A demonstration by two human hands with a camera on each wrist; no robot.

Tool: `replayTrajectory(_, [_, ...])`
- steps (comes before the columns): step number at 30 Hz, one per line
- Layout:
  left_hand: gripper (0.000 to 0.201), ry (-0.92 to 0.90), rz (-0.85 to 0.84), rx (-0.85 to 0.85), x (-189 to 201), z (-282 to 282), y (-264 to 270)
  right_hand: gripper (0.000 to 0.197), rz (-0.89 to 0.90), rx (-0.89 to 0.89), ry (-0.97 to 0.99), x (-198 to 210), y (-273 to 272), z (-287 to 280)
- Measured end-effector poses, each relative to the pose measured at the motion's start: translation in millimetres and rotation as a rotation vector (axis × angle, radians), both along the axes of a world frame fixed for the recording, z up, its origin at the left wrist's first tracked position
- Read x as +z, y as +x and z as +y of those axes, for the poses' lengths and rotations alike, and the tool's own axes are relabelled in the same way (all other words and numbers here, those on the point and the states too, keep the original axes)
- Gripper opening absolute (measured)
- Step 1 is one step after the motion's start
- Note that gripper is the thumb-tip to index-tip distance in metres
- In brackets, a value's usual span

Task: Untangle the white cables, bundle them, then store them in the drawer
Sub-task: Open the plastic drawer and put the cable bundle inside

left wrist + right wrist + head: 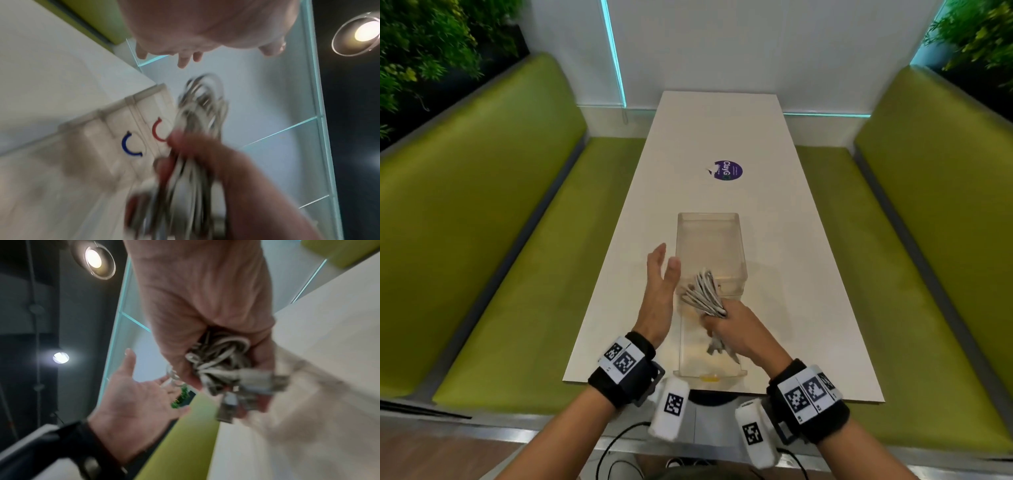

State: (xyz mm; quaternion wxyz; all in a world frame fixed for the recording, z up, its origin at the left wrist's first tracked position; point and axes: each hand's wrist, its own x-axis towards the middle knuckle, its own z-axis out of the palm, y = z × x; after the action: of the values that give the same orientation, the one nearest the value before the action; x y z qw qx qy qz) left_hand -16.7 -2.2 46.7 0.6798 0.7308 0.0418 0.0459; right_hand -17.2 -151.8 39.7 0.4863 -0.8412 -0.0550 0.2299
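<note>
the right hand [736,325] has its fingers [261,344] clamped on the bundled white cables [703,294], held over the pulled-out clear drawer [685,346] near the surface's [808,274] front edge. the left hand [659,291], fingers apart and straight, hovers just beside the bundle.

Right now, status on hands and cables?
Left hand open, empty. Right hand grips bundled white cables above the open clear drawer. Nothing blocking.

Drawer [690,356] pulled out, top open; cable bundle [703,294] above it; left hand [658,294] beside.
</note>
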Motion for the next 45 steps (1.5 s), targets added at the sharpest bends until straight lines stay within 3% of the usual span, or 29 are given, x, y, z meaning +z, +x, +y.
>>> replayTrajectory(3, [0.067, 0.439, -0.022, -0.056, -4.8, 14.0, 26.0, 0.018, 0.050, 0.092, -0.451, -19.1, 9.6, -5.6])
replayTrajectory(6, [0.060, 0.834, -0.053, -0.240, -12.1, 18.4, 48.1, 0.026, -0.009, 0.202, -0.780, -35.1, 12.5, 6.1])
replayTrajectory(8, [0.056, 0.913, -0.015, -0.327, -17.5, 21.1, 56.0, 0.027, -0.064, 0.255, -0.914, -44.1, 13.6, 19.1])
replayTrajectory(10, [0.050, 0.879, 0.008, -0.356, -21.5, 23.2, 58.6, 0.026, -0.080, 0.262, -1.055, -47.1, 15.1, 32.4])
replayTrajectory(15, [0.040, 0.933, -0.075, -0.361, -21.7, 24.2, 56.1, 0.024, -0.033, 0.267, -1.317, -41.0, 17.3, 58.2])
replayTrajectory(20, [0.042, 0.955, -0.082, -0.372, -21.1, 22.2, 54.6, 0.019, -0.061, 0.173, -1.288, -50.7, 19.1, 59.4])
replayTrajectory(23, [0.044, 0.957, -0.080, -0.368, -20.9, 22.9, 53.5, 0.020, -0.179, 0.267, -1.239, -63.6, 20.7, 57.0])
replayTrajectory(25, [0.044, 0.956, -0.074, -0.379, -20.8, 23.2, 54.7, 0.034, -0.216, 0.301, -1.173, -74.7, 14.9, 58.9])
replayTrajectory(29, [0.043, 0.934, -0.073, -0.381, -19.9, 24.7, 55.3, 0.094, -0.013, 0.015, -0.850, -88.5, 7.2, 54.7])
replayTrajectory(32, [0.041, 0.931, -0.064, -0.371, -20.5, 23.5, 54.4, 0.110, 0.155, 0.101, -0.548, -71.1, 5.9, 33.5])
replayTrajectory(34, [0.041, 0.932, -0.059, -0.367, -20.2, 24.0, 53.8, 0.105, 0.169, 0.161, -0.364, -62.2, 4.2, 17.6])
replayTrajectory(36, [0.046, 0.937, -0.058, -0.396, -24.5, 25.1, 52.3, 0.088, 0.025, 0.171, -0.295, -61.1, -2.0, 6.2])
replayTrajectory(39, [0.058, 0.882, -0.134, -0.320, -34.1, 30.4, 39.0, 0.068, -0.210, 0.157, -0.336, -70.1, -15.7, -0.4])
replayTrajectory(42, [0.037, 0.899, -0.381, -0.108, -41.9, 30.2, 12.5, 0.041, -0.287, 0.118, -0.436, -79.6, -23.6, -4.0])
replayTrajectory(45, [0.026, 0.981, -0.463, -0.311, -60.2, 21.6, -11.4, 0.030, -0.390, 0.159, -0.561, -86.1, -31.4, -3.2])
